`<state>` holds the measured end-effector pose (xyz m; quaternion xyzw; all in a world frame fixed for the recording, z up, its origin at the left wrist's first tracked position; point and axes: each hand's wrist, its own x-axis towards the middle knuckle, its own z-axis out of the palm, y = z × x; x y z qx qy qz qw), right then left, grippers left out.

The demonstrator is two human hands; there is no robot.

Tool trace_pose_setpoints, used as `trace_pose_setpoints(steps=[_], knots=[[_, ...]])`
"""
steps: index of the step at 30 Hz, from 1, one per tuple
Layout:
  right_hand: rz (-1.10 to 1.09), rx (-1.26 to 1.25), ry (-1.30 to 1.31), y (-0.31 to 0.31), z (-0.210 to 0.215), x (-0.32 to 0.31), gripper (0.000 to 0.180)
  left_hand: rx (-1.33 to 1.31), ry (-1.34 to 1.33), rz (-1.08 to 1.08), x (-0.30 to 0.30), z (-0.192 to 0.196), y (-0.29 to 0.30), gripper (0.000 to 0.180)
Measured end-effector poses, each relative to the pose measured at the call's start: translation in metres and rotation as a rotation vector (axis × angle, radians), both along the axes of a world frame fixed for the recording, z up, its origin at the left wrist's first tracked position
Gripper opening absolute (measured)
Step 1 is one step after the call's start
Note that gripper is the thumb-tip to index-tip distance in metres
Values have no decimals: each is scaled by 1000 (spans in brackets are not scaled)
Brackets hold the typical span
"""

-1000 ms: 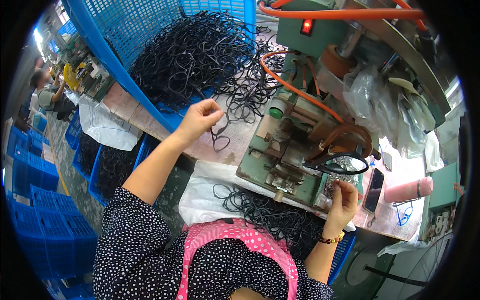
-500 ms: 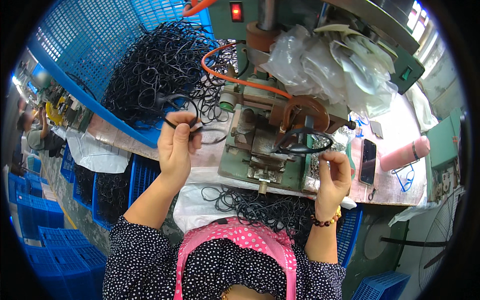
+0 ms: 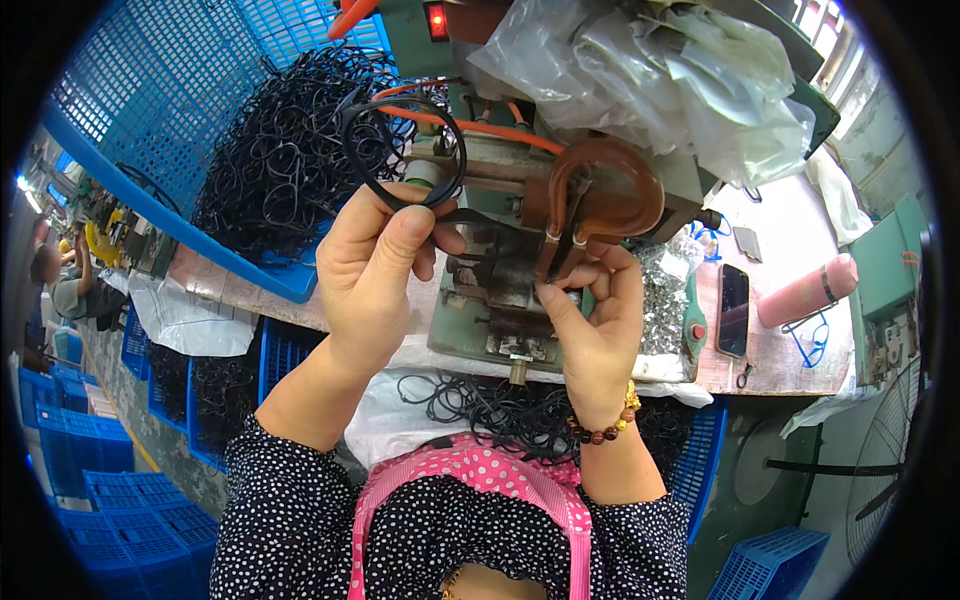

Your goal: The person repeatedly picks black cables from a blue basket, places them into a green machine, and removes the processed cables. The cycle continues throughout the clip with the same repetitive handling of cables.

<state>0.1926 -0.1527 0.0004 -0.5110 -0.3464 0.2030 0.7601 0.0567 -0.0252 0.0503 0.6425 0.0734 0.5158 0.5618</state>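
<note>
Between thumb and fingers, my left hand (image 3: pixel 372 265) pinches a black looped strap (image 3: pixel 472 217); one ring of it stands up above the hand. The strap's other end runs right into the machine, towards my right hand (image 3: pixel 598 335). That hand is closed in a pinch just below the brown curved clamp part (image 3: pixel 645 195). Its fingertips are partly hidden, and I cannot make out exactly what lies between them. Under both hands is the machine's green metal base (image 3: pixel 455 335).
A blue basket (image 3: pixel 130 170) at the left holds a heap of black straps (image 3: pixel 285 160). Clear plastic bags (image 3: pixel 660 85) hang over the machine. On the table's right lie a phone (image 3: pixel 733 310), a pink bottle (image 3: pixel 810 290) and small metal pieces (image 3: pixel 662 310). More straps (image 3: pixel 480 410) lie below.
Both hands have moved inward to the machine. My right hand has gone left under the brown clamp part, and my left hand has come right with the strap. The view has shifted slightly.
</note>
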Motion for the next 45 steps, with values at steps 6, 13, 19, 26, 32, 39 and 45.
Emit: trace_pose_setpoints(steps=[6,13,19,26,32,39,45], knots=[[9,21,11,0,-2,1,54,156,184,39,-9,-5,-21,17],[-98,-40,-49,-29,-5,27,40,352,360,-30,12,-12,-34,10],[-522,-17,-326,-75,-29,64,33,491,352,-30,26,-19,-25,15],[-546,-346,-353,-92,-84,86,26,542,266,20,24,-29,-26,21],[-536,-622,-988,-72,-75,73,16,683,163,57,30,-22,-23,24],[-591,-546,-962,-66,-77,75,6,786,151,303,12,-41,-3,23],[-678,-374,-576,-62,-100,72,8,649,677,715,17,-103,128,28]])
